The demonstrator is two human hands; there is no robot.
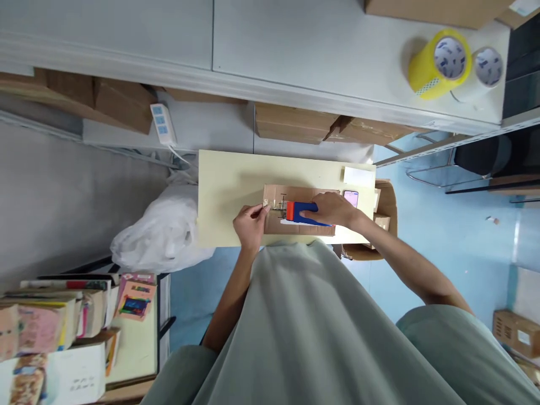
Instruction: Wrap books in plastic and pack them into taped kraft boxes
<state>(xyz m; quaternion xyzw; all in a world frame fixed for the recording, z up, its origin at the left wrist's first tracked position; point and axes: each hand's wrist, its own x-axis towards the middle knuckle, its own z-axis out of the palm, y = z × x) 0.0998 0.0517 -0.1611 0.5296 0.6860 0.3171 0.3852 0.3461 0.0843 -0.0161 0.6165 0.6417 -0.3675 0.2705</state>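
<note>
A flat brown cardboard box (276,226) lies on the pale yellow table (228,191) in front of me. My right hand (331,208) is wrapped round a blue block-like tool with an orange end (301,212), held over the box; its exact kind is unclear. My left hand (252,223) pinches at the box's left edge with thumb and forefinger; what lies between the fingertips is too small to make out. Shiny, clear tape-like material (275,209) shows on the box between both hands. A white strip lies partly under the blue tool.
A phone (351,197) and a white paper (359,176) lie at the table's right. An open carton (390,219) stands beyond that edge. Tape rolls (441,62) and a power strip (163,125) sit on the shelving. A white plastic bag (162,228) bulges at left, near stacked books (63,320).
</note>
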